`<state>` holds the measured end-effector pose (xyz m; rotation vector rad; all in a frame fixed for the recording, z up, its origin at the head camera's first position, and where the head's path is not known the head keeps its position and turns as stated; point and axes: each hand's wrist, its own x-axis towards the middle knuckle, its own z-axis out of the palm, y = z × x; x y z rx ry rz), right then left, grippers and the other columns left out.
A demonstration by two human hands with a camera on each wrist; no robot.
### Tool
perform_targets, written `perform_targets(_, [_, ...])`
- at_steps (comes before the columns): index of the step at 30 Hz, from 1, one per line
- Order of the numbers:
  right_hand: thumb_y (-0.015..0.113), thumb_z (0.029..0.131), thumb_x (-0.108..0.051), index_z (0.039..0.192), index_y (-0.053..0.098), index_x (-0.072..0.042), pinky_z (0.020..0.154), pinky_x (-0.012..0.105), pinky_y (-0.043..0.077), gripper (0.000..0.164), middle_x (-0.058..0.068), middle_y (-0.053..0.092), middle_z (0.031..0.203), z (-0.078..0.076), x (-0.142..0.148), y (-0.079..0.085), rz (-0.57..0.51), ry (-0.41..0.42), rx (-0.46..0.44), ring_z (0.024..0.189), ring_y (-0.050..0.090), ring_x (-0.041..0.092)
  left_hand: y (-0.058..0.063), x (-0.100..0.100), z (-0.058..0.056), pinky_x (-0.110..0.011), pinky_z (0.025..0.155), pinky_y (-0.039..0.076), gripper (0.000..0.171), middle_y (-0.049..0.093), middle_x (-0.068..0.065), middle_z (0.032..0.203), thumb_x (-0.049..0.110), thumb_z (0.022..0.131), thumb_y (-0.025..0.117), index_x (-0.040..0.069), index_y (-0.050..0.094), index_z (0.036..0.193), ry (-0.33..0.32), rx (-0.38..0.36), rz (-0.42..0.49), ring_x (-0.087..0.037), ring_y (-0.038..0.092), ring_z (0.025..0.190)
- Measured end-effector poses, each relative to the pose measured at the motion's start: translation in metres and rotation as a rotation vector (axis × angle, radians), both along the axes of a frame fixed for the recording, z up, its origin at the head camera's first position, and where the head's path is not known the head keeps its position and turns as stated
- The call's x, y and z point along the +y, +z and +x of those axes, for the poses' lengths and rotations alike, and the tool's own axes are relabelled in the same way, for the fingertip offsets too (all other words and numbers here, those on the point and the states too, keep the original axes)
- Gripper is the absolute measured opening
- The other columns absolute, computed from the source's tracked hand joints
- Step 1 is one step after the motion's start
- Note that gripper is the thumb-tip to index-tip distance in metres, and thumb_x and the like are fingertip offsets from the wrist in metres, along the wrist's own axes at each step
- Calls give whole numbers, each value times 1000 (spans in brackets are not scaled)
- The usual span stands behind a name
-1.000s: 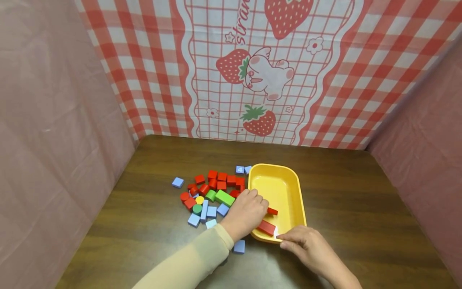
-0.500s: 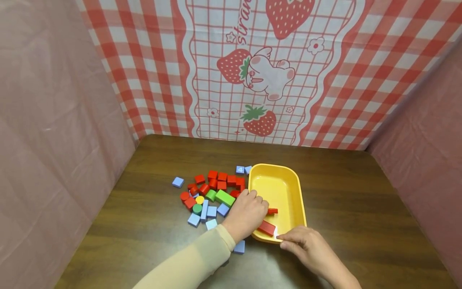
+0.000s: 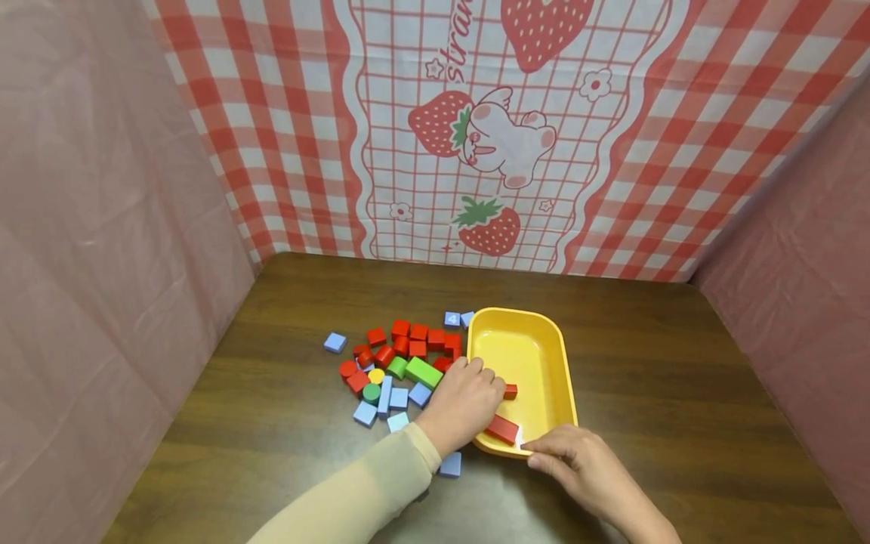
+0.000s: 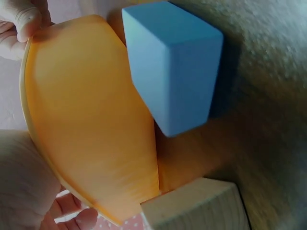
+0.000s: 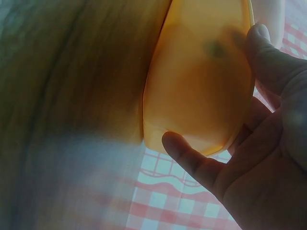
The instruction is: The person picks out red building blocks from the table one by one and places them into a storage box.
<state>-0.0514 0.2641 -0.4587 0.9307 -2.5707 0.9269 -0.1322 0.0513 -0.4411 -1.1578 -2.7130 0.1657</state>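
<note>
The person's left hand reaches over the left rim of a yellow tray, its fingers bent down inside. The end of a small red block shows just beyond these fingers, over the tray floor; the fingertips are hidden, so I cannot tell whether they pinch it. A longer red block lies in the tray near its close end, partly covered by the same hand.

The right hand pinches the near rim of the tray, towards the right corner; from the right wrist, one digit lies against the outer wall.

Left of the tray, on the brown wooden table, spreads a group of blocks: red cubes, a long green block, a yellow cylinder and a dark green cylinder. A blue tile marked 4 lies near the tray's far left corner. Behind hangs a red-and-white checked cloth with strawberries.
</note>
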Motion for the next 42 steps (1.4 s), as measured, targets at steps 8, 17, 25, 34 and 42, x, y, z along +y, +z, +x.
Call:
perform_targets(8, [84, 76, -10, 94, 77, -23, 63, 23, 50, 23, -18, 69, 86, 1, 1, -1, -2, -2, 3, 76, 59, 2, 2, -11, -9, -28, 76, 47, 36, 59, 1, 98, 43, 90, 70, 15, 66, 113, 11, -50, 155, -16, 42, 85])
perform_targets(17, [83, 77, -11, 93, 77, -23, 64, 26, 52, 21, -18, 68, 86, 0, -3, -1, 5, 10, -9, 77, 59, 2, -6, -117, -21, -37, 82, 50, 27, 65, -1, 106, 33, 94, 68, 12, 68, 111, 181, -27, 353, -19, 53, 95])
perform_targets(25, [84, 75, -9, 93, 77, -22, 65, 21, 49, 24, -18, 68, 86, 1, 0, -1, 5, 9, 21, 75, 58, 1, -15, -199, -14, -48, 94, 49, 43, 59, -6, 133, 11, 82, 69, 11, 67, 126, 179, -157, 261, -25, 53, 112])
perform_targets(34, [83, 76, -9, 94, 77, -23, 67, 18, 47, 24, -17, 68, 86, 1, 0, -1, -8, 7, 19, 75, 59, 2, -20, -199, -12, -38, 81, 51, 46, 66, -5, 112, 32, 82, 81, 9, 68, 119, 70, -145, 130, -21, 50, 91])
perform_targets(42, [83, 76, -9, 94, 77, -21, 68, 15, 46, 23, -16, 69, 86, 1, 1, 0, -15, 18, 26, 76, 59, 2, -2, -186, -10, -39, 85, 54, 40, 65, -3, 104, 28, 83, 81, 10, 64, 114, 245, -247, 277, -17, 57, 94])
